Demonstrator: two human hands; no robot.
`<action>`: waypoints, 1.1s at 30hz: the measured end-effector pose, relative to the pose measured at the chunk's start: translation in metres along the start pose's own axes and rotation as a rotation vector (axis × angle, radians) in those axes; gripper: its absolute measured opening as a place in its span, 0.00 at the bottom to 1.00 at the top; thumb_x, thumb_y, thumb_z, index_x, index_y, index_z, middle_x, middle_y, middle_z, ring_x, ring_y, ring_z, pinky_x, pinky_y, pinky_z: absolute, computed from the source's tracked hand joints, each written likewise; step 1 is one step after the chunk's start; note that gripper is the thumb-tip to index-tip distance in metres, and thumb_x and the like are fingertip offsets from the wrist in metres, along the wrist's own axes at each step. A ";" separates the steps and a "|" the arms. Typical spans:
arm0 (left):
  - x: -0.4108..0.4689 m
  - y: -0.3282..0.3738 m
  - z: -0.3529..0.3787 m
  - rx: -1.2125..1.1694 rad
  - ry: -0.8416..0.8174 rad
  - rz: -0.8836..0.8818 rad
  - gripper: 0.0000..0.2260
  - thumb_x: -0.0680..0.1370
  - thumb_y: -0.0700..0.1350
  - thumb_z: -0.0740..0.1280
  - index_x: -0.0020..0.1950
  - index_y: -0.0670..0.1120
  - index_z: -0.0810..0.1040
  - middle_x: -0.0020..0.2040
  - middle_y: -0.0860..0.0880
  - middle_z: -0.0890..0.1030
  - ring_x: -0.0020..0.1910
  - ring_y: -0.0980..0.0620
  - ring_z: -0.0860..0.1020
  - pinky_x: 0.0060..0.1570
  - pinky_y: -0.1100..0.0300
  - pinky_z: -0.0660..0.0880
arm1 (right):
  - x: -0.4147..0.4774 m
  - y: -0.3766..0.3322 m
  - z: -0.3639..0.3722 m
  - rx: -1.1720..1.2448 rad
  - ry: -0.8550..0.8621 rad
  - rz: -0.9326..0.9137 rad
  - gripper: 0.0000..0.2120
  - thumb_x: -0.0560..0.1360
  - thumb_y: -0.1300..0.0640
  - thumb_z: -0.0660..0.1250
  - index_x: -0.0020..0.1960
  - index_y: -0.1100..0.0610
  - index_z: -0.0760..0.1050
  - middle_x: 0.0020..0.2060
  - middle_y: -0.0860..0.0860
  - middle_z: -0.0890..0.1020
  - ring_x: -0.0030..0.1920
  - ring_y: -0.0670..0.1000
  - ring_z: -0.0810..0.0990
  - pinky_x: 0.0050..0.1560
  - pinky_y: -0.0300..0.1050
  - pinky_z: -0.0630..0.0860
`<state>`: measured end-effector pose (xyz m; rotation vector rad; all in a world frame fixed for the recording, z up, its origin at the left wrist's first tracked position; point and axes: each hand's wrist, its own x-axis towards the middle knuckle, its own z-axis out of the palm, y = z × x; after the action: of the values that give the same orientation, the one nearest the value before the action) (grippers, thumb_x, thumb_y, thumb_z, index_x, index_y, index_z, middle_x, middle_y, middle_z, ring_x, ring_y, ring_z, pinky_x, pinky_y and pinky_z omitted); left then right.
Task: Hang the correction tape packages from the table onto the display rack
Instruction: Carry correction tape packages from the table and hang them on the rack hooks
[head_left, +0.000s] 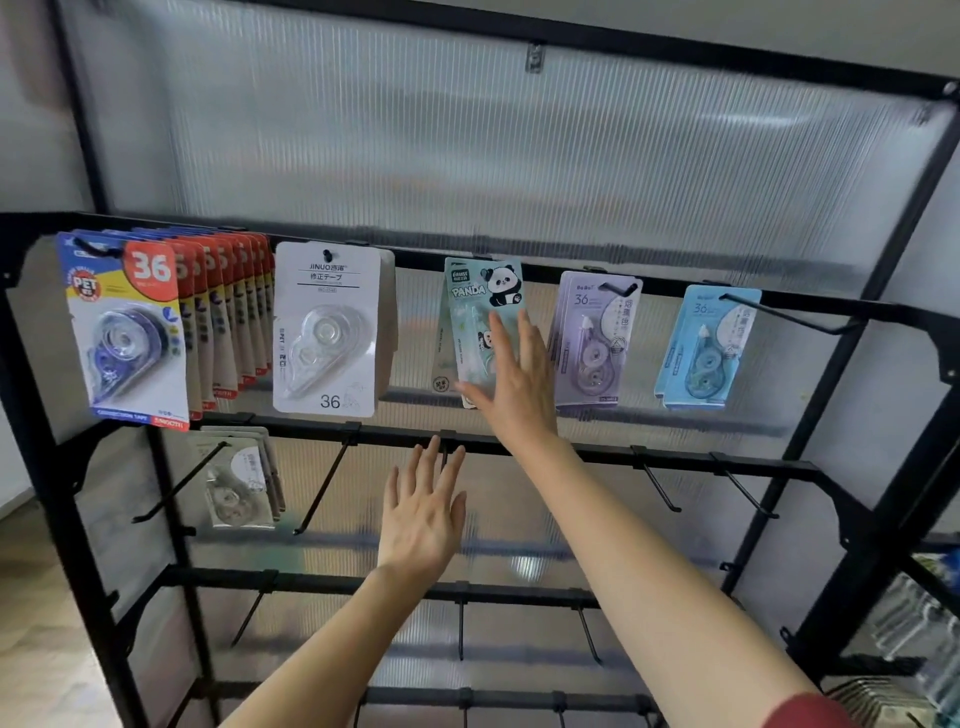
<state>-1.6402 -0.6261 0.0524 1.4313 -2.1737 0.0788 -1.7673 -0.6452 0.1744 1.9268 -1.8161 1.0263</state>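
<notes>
A black display rack (519, 447) fills the view. On its top rail hang several red-and-blue "36" packages (124, 332), white packages (327, 327), green panda packages (480, 306), purple packages (595, 338) and a blue package (704, 348). My right hand (511, 382) is raised with straight fingers, its fingertips against the lower part of the panda package. My left hand (423, 512) is held up lower, fingers straight and spread, in front of the second rail, holding nothing. A grey package (236, 480) hangs on the second rail at the left.
Several bare black hooks (322, 486) stick out from the second and third rails. A long bare hook (795, 317) juts out above the blue package. More packaged goods (914, 623) lie at the lower right edge, beyond the rack's post.
</notes>
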 end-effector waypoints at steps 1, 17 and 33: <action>-0.001 0.001 -0.001 -0.001 -0.003 -0.014 0.23 0.83 0.53 0.46 0.78 0.54 0.45 0.79 0.48 0.44 0.77 0.49 0.41 0.73 0.52 0.39 | -0.008 0.001 -0.003 0.013 0.001 -0.004 0.40 0.75 0.45 0.66 0.78 0.53 0.47 0.77 0.58 0.47 0.76 0.59 0.48 0.73 0.55 0.52; -0.127 -0.041 -0.033 0.003 -0.001 -0.235 0.28 0.81 0.54 0.57 0.77 0.50 0.52 0.78 0.47 0.52 0.77 0.48 0.49 0.74 0.54 0.43 | -0.199 -0.001 0.019 0.273 -0.053 -0.102 0.25 0.70 0.64 0.73 0.65 0.65 0.72 0.64 0.64 0.74 0.65 0.64 0.73 0.60 0.63 0.73; -0.496 -0.151 -0.150 0.266 -0.090 -0.961 0.30 0.80 0.55 0.58 0.78 0.49 0.52 0.78 0.48 0.51 0.77 0.48 0.50 0.72 0.53 0.45 | -0.375 -0.245 0.061 0.190 -0.861 -0.449 0.31 0.80 0.47 0.58 0.78 0.49 0.48 0.77 0.52 0.54 0.76 0.53 0.51 0.72 0.51 0.50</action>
<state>-1.3019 -0.2276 -0.0821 2.5100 -1.3542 -0.0490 -1.4947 -0.3695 -0.0581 3.0102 -1.4958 0.2127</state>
